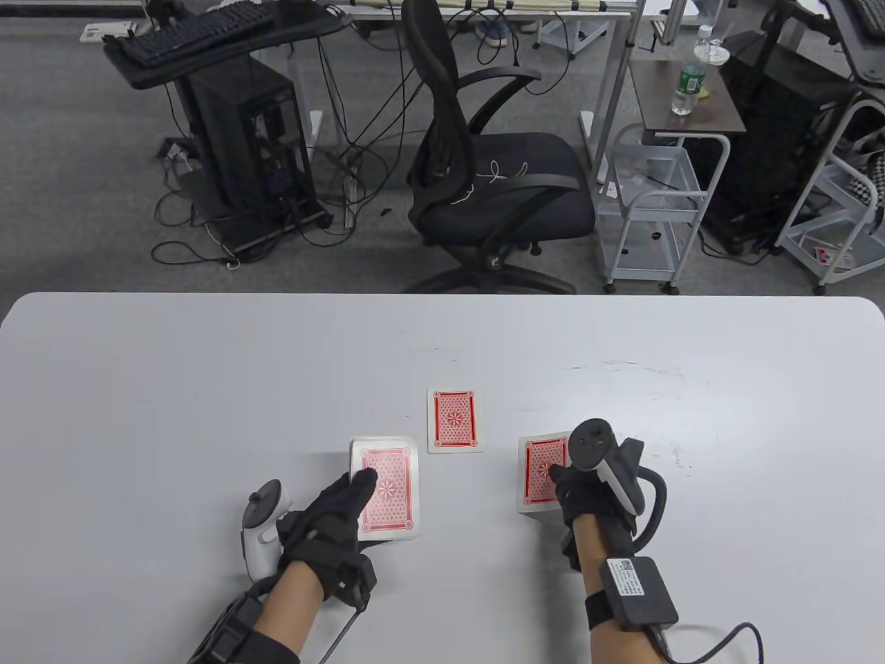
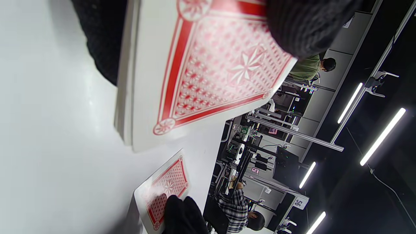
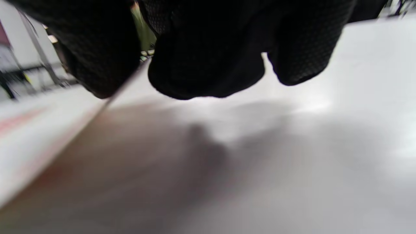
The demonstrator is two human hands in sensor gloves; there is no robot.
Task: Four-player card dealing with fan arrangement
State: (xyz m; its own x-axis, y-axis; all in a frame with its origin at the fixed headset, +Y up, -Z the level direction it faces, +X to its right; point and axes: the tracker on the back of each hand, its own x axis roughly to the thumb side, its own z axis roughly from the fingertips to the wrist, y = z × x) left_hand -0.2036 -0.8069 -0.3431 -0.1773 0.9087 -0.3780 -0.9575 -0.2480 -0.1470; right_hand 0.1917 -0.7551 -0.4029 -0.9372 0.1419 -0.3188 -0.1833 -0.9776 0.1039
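Note:
My left hand [image 1: 359, 487] holds a deck of red-backed cards [image 1: 388, 494] face down on the white table [image 1: 207, 387], with the thumb lying on the top card. The left wrist view shows the deck [image 2: 201, 78] close up under the thumb [image 2: 305, 26]. A single red-backed card [image 1: 454, 420] lies face down in the table's middle. My right hand [image 1: 563, 484] pinches another single card [image 1: 541, 472] by its right edge and holds it slightly off the table. The right wrist view shows that card [image 3: 29, 146] blurred under the fingers [image 3: 208, 48].
The table's far edge [image 1: 442, 296] is beyond the cards. Behind it stand an office chair [image 1: 498, 180], a wire cart [image 1: 650, 207] and a computer stand [image 1: 242, 138]. Bare table surface extends left and right of the hands.

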